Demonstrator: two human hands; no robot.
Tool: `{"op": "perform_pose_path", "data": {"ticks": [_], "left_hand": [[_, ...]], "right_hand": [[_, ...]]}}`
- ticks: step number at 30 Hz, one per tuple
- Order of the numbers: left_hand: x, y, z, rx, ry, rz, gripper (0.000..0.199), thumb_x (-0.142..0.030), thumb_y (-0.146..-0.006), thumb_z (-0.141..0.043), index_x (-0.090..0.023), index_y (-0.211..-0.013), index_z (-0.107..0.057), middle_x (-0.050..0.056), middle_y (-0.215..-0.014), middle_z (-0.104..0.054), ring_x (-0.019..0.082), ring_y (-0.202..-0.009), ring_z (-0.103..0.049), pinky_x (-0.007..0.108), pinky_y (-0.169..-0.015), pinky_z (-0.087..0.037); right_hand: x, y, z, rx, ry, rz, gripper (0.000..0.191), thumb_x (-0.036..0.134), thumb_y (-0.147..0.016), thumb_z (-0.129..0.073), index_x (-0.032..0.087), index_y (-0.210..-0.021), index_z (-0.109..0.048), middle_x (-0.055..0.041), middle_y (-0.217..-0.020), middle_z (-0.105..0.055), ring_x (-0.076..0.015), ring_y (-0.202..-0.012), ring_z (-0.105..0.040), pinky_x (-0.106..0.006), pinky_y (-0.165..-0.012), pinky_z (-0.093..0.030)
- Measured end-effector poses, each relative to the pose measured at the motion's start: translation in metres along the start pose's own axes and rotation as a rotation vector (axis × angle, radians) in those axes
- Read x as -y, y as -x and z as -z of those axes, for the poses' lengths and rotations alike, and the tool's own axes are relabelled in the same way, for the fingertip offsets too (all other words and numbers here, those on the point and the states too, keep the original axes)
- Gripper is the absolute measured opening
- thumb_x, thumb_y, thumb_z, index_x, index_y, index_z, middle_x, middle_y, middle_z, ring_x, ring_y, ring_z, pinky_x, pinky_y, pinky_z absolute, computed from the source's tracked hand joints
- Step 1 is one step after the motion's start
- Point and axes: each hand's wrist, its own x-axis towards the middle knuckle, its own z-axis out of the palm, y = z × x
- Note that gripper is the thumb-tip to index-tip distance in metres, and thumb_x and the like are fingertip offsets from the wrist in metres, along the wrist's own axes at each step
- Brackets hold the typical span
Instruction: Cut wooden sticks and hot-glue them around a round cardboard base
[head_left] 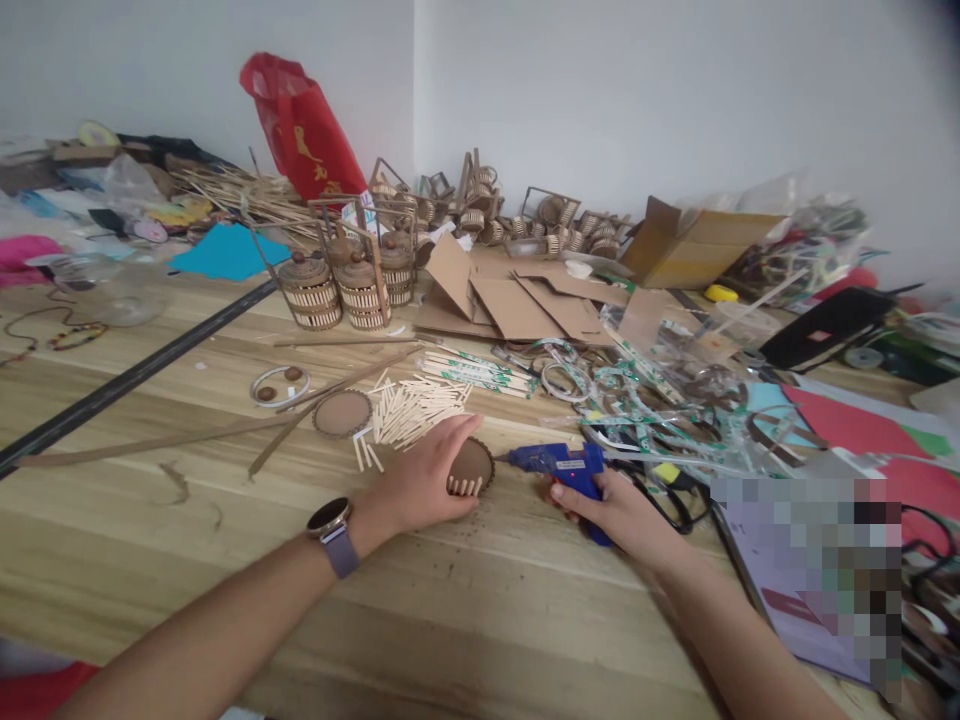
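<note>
My left hand, with a watch on its wrist, curves round the left side of a round cardboard base, thumb in front and fingers behind. The base lies on the table and has a dark braided rim. Several short wooden sticks stand upright along its near edge. My right hand grips a blue hot glue gun by its handle, a small red light showing. Its nozzle points left, at the base's right rim. Left of my hand lie a second cardboard disc and a pile of loose sticks.
Small stick-sided baskets with tall handles stand behind. Flat cardboard pieces and tangled plastic-wrapped strips lie behind and right. A dark bar crosses the left side. A tablet-like device lies at the right.
</note>
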Motion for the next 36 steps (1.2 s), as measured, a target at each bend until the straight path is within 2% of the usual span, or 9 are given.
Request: {"op": "perform_pose_path", "data": {"ticks": [8,11,14,17,19,25,30,33,36], "left_hand": [[-0.001,-0.003,0.005,-0.002,-0.008,0.019,0.096,-0.017,-0.068,-0.074,-0.027,-0.147,-0.019,0.011,-0.149,-0.036,0.031,-0.138,-0.033,0.049,-0.116,-0.029],[-0.002,-0.004,0.007,0.000,0.001,0.029,0.095,-0.017,-0.069,-0.073,-0.027,-0.147,-0.019,0.011,-0.149,-0.035,0.031,-0.139,-0.032,0.049,-0.116,-0.029],[-0.003,-0.004,0.007,0.006,0.008,0.043,0.095,-0.016,-0.069,-0.072,-0.027,-0.147,-0.019,0.011,-0.149,-0.034,0.031,-0.139,-0.031,0.049,-0.116,-0.029],[-0.002,-0.004,0.006,0.004,0.011,0.045,0.097,-0.016,-0.068,-0.073,-0.027,-0.147,-0.018,0.011,-0.149,-0.034,0.031,-0.139,-0.032,0.049,-0.115,-0.029],[-0.002,-0.004,0.006,-0.005,0.015,0.039,0.097,-0.016,-0.068,-0.074,-0.028,-0.147,-0.019,0.011,-0.149,-0.035,0.031,-0.138,-0.033,0.049,-0.115,-0.030],[0.000,-0.004,0.004,-0.020,-0.008,0.014,0.096,-0.016,-0.067,-0.074,-0.025,-0.146,-0.020,0.013,-0.147,-0.037,0.029,-0.137,-0.035,0.047,-0.115,-0.032],[0.000,-0.004,0.004,-0.011,-0.002,0.026,0.086,-0.016,-0.066,-0.076,-0.023,-0.140,-0.032,0.014,-0.146,-0.038,0.030,-0.137,-0.035,0.048,-0.115,-0.031],[-0.002,-0.005,0.006,0.020,-0.007,0.054,0.072,-0.018,-0.066,-0.078,-0.022,-0.130,-0.044,0.015,-0.149,-0.034,0.032,-0.139,-0.032,0.049,-0.114,-0.030],[-0.003,-0.005,0.008,0.048,-0.004,0.075,0.062,-0.019,-0.066,-0.079,-0.021,-0.122,-0.051,0.016,-0.151,-0.031,0.032,-0.140,-0.030,0.049,-0.114,-0.031]], "right_hand": [[0.006,0.003,0.002,0.085,-0.161,-0.189,0.052,0.068,-0.061,-0.068,0.017,-0.069,-0.061,-0.0030,-0.065,-0.065,-0.0131,-0.056,-0.059,-0.024,-0.052,-0.044],[0.007,0.011,0.009,0.070,0.136,-0.144,0.050,0.069,-0.074,-0.053,0.020,-0.062,-0.055,-0.0012,-0.056,-0.061,-0.0148,-0.050,-0.056,-0.026,-0.049,-0.043],[0.000,0.018,0.029,-0.032,0.541,0.025,0.045,0.054,-0.086,-0.039,0.023,-0.057,-0.054,-0.0029,-0.054,-0.062,-0.0187,-0.052,-0.057,-0.029,-0.051,-0.041],[-0.015,0.021,0.053,-0.292,0.837,0.069,0.026,0.035,-0.080,-0.046,0.024,-0.058,-0.054,-0.0063,-0.061,-0.066,-0.0236,-0.060,-0.062,-0.031,-0.054,-0.042],[-0.024,0.020,0.064,-0.328,0.922,0.015,0.015,0.030,-0.073,-0.053,0.025,-0.059,-0.052,-0.0066,-0.061,-0.065,-0.0244,-0.059,-0.063,-0.031,-0.053,-0.043],[-0.028,0.019,0.066,-0.267,0.882,0.022,0.009,0.024,-0.066,-0.053,0.025,-0.074,-0.049,-0.0067,-0.072,-0.068,-0.0238,-0.062,-0.064,-0.031,-0.055,-0.046],[-0.041,0.035,0.086,-0.162,0.774,0.024,0.023,0.031,-0.064,-0.058,0.025,-0.085,-0.052,-0.0042,-0.069,-0.069,-0.0247,-0.061,-0.066,-0.032,-0.056,-0.049],[-0.056,0.044,0.104,-0.178,0.723,0.053,0.043,0.038,-0.070,-0.059,0.024,-0.110,-0.055,-0.0083,-0.080,-0.073,-0.0292,-0.071,-0.070,-0.036,-0.061,-0.053],[-0.064,0.047,0.110,-0.163,0.744,0.101,0.046,0.034,-0.072,-0.060,0.024,-0.117,-0.056,-0.0117,-0.096,-0.075,-0.0315,-0.084,-0.071,-0.038,-0.070,-0.055]]}}
